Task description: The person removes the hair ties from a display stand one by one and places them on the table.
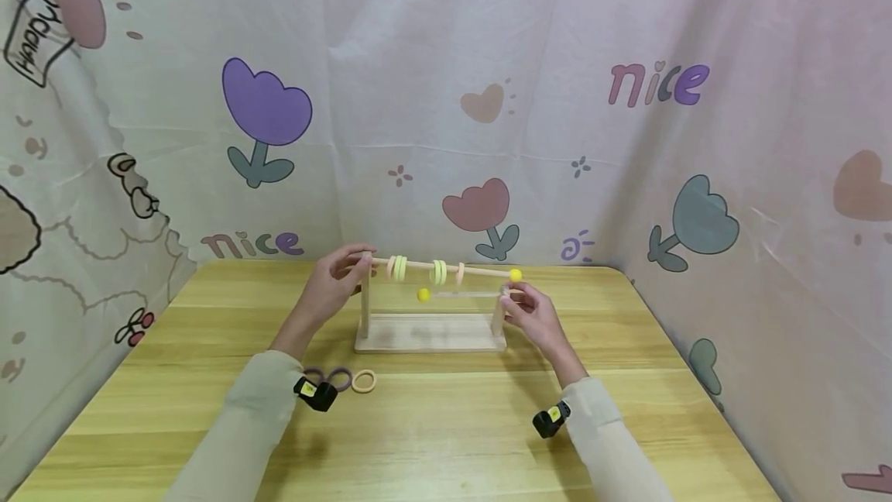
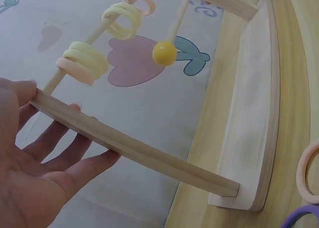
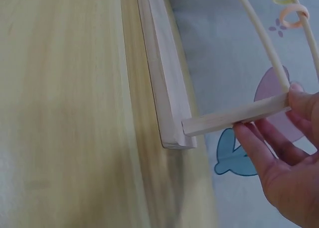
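Pale wood makes the stand [image 1: 432, 333], near the middle of the table [image 1: 446, 424]; at its ten o'clock, the left hand [image 1: 333, 283] grips the top of the left post [image 1: 365, 308]; at three o'clock, the right hand [image 1: 535, 318] pinches the top of the right post [image 1: 498, 322]; soft-coloured rings [image 1: 437, 273] hang on the long rod [image 1: 418, 264]; a loose peach ring [image 1: 364, 391] lies at eight o'clock; hands should probably stay gentle and even, keeping the stand flat and the rod level, so no rings slide.
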The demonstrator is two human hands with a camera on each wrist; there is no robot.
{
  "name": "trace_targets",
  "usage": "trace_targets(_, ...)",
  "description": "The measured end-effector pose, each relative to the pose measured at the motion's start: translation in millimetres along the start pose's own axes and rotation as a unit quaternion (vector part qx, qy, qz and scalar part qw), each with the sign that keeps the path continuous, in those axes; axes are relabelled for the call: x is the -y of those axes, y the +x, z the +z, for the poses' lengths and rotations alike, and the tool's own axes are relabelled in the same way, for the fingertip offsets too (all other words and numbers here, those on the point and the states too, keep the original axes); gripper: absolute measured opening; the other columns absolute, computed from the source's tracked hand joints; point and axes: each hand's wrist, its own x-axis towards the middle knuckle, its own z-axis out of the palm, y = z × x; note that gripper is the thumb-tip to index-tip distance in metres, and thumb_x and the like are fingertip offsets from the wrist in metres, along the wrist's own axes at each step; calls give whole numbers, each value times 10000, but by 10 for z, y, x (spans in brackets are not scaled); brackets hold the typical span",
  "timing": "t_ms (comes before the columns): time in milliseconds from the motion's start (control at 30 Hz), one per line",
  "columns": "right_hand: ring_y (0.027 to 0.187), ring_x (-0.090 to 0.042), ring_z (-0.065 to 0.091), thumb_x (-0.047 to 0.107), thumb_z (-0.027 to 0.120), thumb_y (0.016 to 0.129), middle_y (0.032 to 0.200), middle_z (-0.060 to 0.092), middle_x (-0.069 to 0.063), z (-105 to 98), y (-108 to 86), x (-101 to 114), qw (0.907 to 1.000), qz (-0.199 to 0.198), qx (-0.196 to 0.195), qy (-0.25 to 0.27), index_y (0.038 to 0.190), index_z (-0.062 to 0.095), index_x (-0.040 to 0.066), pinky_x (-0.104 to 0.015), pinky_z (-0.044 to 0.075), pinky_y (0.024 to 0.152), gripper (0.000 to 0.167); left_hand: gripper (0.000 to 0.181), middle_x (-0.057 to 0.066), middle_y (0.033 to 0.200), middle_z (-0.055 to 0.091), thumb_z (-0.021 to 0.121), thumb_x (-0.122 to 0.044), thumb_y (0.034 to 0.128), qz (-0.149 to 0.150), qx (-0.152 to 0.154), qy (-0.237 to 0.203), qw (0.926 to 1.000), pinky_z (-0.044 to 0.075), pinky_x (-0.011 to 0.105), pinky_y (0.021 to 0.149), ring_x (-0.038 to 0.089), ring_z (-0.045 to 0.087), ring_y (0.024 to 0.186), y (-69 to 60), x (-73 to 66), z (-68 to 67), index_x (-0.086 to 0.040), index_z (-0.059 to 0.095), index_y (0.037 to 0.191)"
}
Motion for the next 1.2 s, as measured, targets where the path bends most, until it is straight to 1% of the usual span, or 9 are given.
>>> trace_targets(133, 1098, -348, 711, 175, 730, 971, 1199, 715, -246, 16, -35, 96, 9954, -319, -525, -734, 1302, 657, 15, -343, 628, 879, 374, 436, 219, 1315, 642, 538, -410, 1072, -26, -4, -2, 10000, 548, 561, 1018, 413, 632, 1250, -9, 0, -1, -128, 586, 1401)
trace_targets(300, 915, -294, 762, 231, 809, 904, 988, 792, -149, 56, -89, 242, 9716, -859, -1459, -1656, 1049, 758, 42, -294, 615, 799, 243, 441, 230, 1335, 631, 542, -406, 1071, -3, 18, -9, 10000, 536, 575, 1024, 436, 619, 1271, -12, -15, -2, -121, 584, 1405)
trace_targets(400, 815, -273, 765, 213, 825, 879, 898, 796, -132, 85, -111, 316, 9589, -1100, -1836, -1863, 954, 780, 47, -240, 584, 718, 187, 438, 233, 1342, 626, 545, -397, 1072, 3, 32, 11, 10000, 537, 572, 1023, 442, 612, 1280, -11, -21, 1, -117, 583, 1407)
trace_targets(467, 767, -268, 760, 189, 825, 872, 860, 794, -130, 113, -123, 365, 9542, -1229, -1979, -1878, 921, 785, 44, -196, 555, 673, 159, 436, 235, 1340, 627, 546, -390, 1072, 7, 38, 22, 10000, 540, 571, 1020, 441, 612, 1281, -10, -23, 3, -114, 583, 1408)
trace_targets(567, 736, -269, 752, 150, 814, 872, 835, 789, -134, 171, -134, 440, 9539, -1447, -1963, -1747, 905, 785, 28, -156, 536, 656, 129, 431, 234, 1330, 630, 550, -385, 1071, 11, 18, 33, 10000, 545, 566, 1016, 435, 617, 1273, -10, -22, 5, -111, 588, 1402)
trace_targets(700, 735, -270, 746, 111, 803, 873, 836, 786, -136, 276, -141, 537, 9588, -1710, -1709, -1489, 914, 782, 15, -147, 552, 677, 107, 431, 237, 1322, 633, 550, -383, 1072, 6, -7, 40, 10000, 546, 561, 1014, 433, 625, 1262, -13, -20, 5, -107, 587, 1400)
trace_targets(900, 747, -277, 746, 48, 797, 857, 842, 777, -155, 483, -130, 641, 9652, -1919, -1332, -1173, 958, 775, -7, -166, 588, 671, 117, 431, 239, 1324, 631, 547, -382, 1073, 14, -23, 49, 10000, 538, 565, 1023, 434, 624, 1263, -19, -19, 8, -110, 583, 1406)
trace_targets(1033, 740, -288, 760, 45, 811, 846, 841, 779, -166, 619, -109, 681, 9617, -2140, -1315, -1099, 953, 768, -22, -226, 620, 663, 134, 423, 239, 1311, 637, 548, -369, 1074, 66, -29, 56, 10000, 539, 569, 1021, 431, 628, 1254, -20, -20, 10, -108, 585, 1405)
trace_targets(1200, 718, -283, 773, 74, 830, 839, 828, 783, -162, 726, -64, 673, 9563, -2230, -1555, -1080, 943, 766, -20, -274, 630, 642, 154, 412, 244, 1290, 646, 546, -351, 1077, 133, -39, 58, 9999, 542, 568, 1015, 428, 637, 1233, -21, -18, 15, -98, 587, 1400)
